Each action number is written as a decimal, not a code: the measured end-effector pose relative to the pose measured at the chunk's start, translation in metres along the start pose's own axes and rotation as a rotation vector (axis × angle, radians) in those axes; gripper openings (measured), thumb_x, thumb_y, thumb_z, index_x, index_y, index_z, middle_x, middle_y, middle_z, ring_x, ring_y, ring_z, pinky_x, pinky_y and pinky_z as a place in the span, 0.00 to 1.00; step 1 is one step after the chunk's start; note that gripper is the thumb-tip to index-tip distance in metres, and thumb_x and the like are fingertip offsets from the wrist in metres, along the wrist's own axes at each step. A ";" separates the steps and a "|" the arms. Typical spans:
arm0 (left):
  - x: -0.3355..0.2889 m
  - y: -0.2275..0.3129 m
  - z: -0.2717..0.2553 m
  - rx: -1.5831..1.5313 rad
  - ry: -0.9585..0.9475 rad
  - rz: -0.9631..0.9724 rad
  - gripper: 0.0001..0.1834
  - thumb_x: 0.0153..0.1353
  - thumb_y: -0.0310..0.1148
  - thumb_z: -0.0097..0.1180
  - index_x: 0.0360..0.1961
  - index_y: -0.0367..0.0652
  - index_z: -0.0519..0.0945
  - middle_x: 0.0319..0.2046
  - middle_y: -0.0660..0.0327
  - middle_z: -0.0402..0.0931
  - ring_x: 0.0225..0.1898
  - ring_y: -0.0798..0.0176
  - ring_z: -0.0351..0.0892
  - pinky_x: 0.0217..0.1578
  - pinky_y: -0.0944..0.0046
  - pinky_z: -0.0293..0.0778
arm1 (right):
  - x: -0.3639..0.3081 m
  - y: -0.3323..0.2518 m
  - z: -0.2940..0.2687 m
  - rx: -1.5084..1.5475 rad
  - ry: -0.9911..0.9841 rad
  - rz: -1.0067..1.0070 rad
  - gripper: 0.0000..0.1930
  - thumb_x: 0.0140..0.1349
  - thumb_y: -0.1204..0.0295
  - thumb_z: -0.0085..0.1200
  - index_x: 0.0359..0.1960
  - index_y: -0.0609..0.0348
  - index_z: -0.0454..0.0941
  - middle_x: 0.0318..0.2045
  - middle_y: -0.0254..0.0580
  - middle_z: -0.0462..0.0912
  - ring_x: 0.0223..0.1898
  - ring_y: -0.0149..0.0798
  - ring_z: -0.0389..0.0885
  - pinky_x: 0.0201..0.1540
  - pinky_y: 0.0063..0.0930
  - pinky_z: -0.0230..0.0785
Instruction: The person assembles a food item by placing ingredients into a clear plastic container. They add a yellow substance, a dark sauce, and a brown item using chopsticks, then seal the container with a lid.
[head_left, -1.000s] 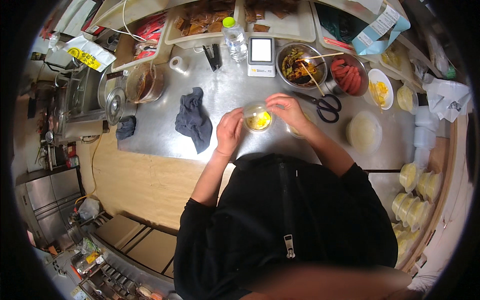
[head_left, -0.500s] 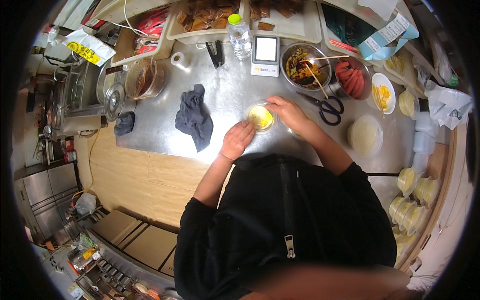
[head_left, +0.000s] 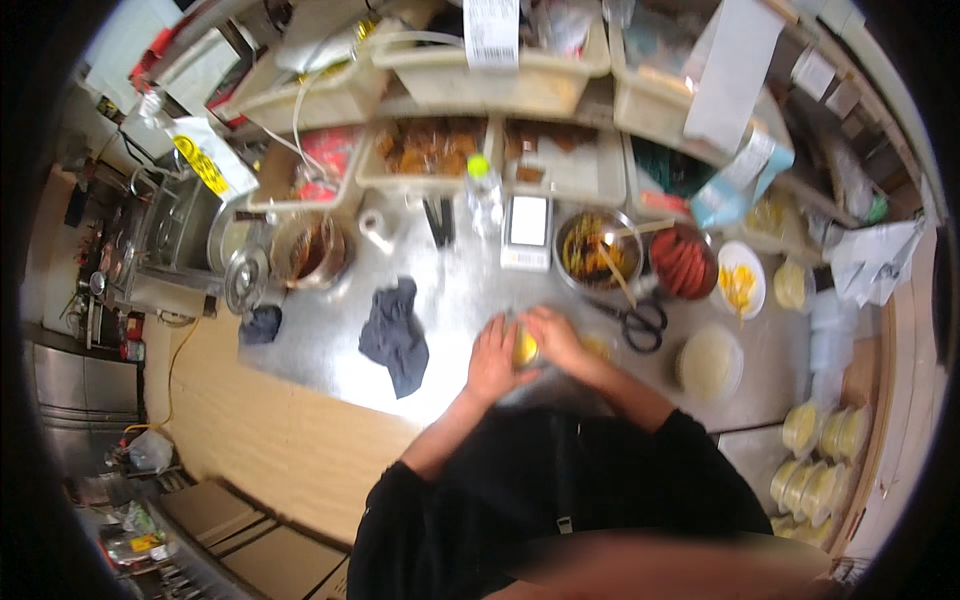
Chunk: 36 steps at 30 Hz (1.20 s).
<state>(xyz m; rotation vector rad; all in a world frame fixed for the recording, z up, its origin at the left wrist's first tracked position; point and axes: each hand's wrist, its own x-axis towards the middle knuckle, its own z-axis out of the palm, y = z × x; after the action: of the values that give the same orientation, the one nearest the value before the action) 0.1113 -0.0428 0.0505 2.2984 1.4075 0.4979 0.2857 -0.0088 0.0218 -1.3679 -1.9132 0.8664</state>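
A small round clear plastic tub (head_left: pixel 525 350) with yellow contents sits on the steel table before me, mostly covered by my hands. My left hand (head_left: pixel 492 360) lies over its left side, fingers together and pointing away from me. Around the right side and far rim curls my right hand (head_left: pixel 552 333). The picture is blurred, so the tub's lid cannot be made out. Another round container with something yellow (head_left: pixel 600 348) is beside my right forearm. Farther right lie dark-handled scissors (head_left: pixel 640 325), past a steel bowl (head_left: pixel 598 250) of dark and yellow food with chopsticks.
A grey cloth (head_left: pixel 395 335) lies left on the steel table (head_left: pixel 330 340). Behind stand a scale (head_left: pixel 527 232), a bottle (head_left: pixel 483 198) and a pot (head_left: pixel 308 250). At right are a bowl of red pieces (head_left: pixel 683 262), a white plate (head_left: pixel 740 280), a round tub (head_left: pixel 710 362) and stacked tubs (head_left: pixel 820 485).
The view has tilted up, so the upper shelf bins show and the table sits lower in the picture. My hands have drawn closer together over the tub, with the left covering more of it.
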 end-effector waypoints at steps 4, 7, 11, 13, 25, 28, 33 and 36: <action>-0.002 -0.004 -0.002 -0.100 0.061 0.002 0.58 0.35 0.50 0.76 0.64 0.34 0.60 0.64 0.37 0.55 0.62 0.36 0.58 0.63 0.47 0.60 | 0.003 -0.008 -0.003 -0.020 0.013 -0.066 0.11 0.61 0.75 0.51 0.45 0.58 0.80 0.36 0.51 0.78 0.38 0.54 0.79 0.41 0.41 0.72; -0.001 -0.008 -0.005 -0.147 0.038 -0.017 0.59 0.34 0.50 0.76 0.64 0.33 0.59 0.64 0.38 0.55 0.61 0.36 0.59 0.62 0.48 0.60 | 0.003 -0.014 -0.001 -0.095 -0.042 -0.005 0.12 0.61 0.74 0.50 0.46 0.57 0.78 0.40 0.49 0.78 0.41 0.54 0.79 0.43 0.41 0.73; 0.005 -0.010 -0.011 -0.093 0.038 -0.030 0.59 0.35 0.54 0.74 0.65 0.34 0.59 0.64 0.42 0.58 0.60 0.41 0.62 0.61 0.50 0.61 | 0.000 -0.023 0.008 -0.240 -0.069 0.016 0.16 0.61 0.71 0.48 0.52 0.53 0.73 0.48 0.45 0.75 0.47 0.53 0.77 0.47 0.43 0.72; 0.007 -0.011 -0.012 -0.072 0.025 -0.032 0.59 0.35 0.55 0.73 0.65 0.34 0.60 0.63 0.43 0.60 0.58 0.43 0.64 0.60 0.51 0.62 | -0.002 -0.025 0.011 -0.311 -0.108 0.027 0.19 0.61 0.70 0.46 0.55 0.52 0.70 0.52 0.43 0.73 0.52 0.51 0.74 0.51 0.43 0.71; 0.010 -0.028 -0.004 -0.031 0.010 0.030 0.59 0.32 0.53 0.73 0.65 0.36 0.61 0.61 0.47 0.62 0.54 0.45 0.66 0.58 0.51 0.61 | -0.008 -0.023 0.029 -0.327 -0.003 -0.004 0.22 0.63 0.71 0.43 0.59 0.58 0.68 0.57 0.46 0.70 0.57 0.51 0.70 0.59 0.41 0.64; 0.007 -0.027 -0.004 -0.033 0.004 0.039 0.59 0.32 0.53 0.73 0.65 0.36 0.60 0.61 0.47 0.62 0.54 0.45 0.67 0.58 0.51 0.61 | -0.008 -0.025 0.030 -0.306 -0.049 0.060 0.22 0.63 0.70 0.43 0.60 0.59 0.68 0.57 0.46 0.70 0.56 0.52 0.70 0.59 0.41 0.64; 0.012 -0.019 -0.014 -0.009 -0.012 0.016 0.60 0.32 0.54 0.73 0.65 0.36 0.60 0.61 0.48 0.62 0.55 0.45 0.67 0.58 0.51 0.62 | -0.003 -0.034 0.012 -0.336 -0.047 0.025 0.22 0.61 0.71 0.46 0.58 0.59 0.70 0.57 0.49 0.71 0.56 0.53 0.70 0.60 0.42 0.63; 0.010 -0.014 -0.021 0.081 -0.010 0.027 0.58 0.33 0.54 0.73 0.63 0.37 0.60 0.59 0.49 0.64 0.54 0.46 0.68 0.56 0.50 0.64 | -0.024 -0.035 -0.020 -0.387 0.124 -0.004 0.23 0.58 0.72 0.49 0.57 0.61 0.70 0.55 0.52 0.71 0.56 0.55 0.70 0.60 0.43 0.62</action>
<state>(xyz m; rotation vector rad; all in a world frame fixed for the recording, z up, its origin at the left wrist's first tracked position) 0.0947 -0.0248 0.0626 2.3836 1.4178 0.4448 0.2888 -0.0369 0.0587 -1.5958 -2.0545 0.4082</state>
